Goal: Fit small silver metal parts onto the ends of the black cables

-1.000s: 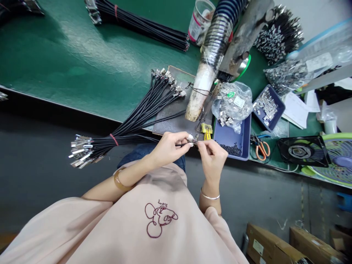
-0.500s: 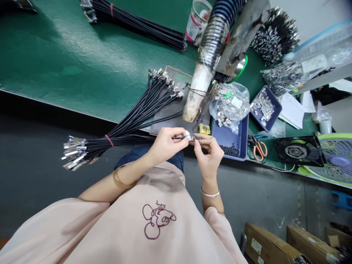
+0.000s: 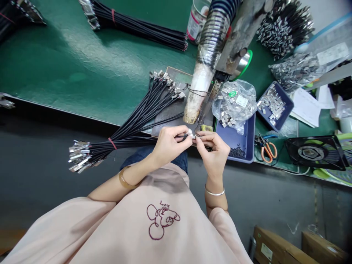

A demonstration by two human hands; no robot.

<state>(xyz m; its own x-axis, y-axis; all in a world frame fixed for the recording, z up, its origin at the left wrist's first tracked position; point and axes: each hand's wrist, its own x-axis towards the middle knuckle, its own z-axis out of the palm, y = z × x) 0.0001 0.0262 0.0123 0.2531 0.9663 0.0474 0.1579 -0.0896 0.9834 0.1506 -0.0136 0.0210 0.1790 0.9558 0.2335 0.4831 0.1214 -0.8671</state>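
My left hand (image 3: 169, 143) pinches the end of a thin black cable (image 3: 181, 136) at the table's front edge. My right hand (image 3: 213, 151) meets it fingertip to fingertip, pinched on a small metal connector piece (image 3: 194, 136) at the cable's tip. Both hands are closed. A banded bundle of black cables (image 3: 129, 128) with metal ends fans out to the left of my left hand and hangs over the table edge. Just beyond my fingers stands a soldering fixture with a wrapped hose (image 3: 205, 69).
A blue tray (image 3: 239, 134) with a bag of metal shells (image 3: 233, 104) lies right of my hands, a second blue tray (image 3: 275, 106) behind it. Orange-handled scissors (image 3: 266, 148) and a black fan (image 3: 313, 152) lie further right. Another cable bundle (image 3: 137, 25) rests on the green mat (image 3: 68, 62).
My hands have stayed together at the cable tip, with only small finger shifts. The view has drifted slightly.
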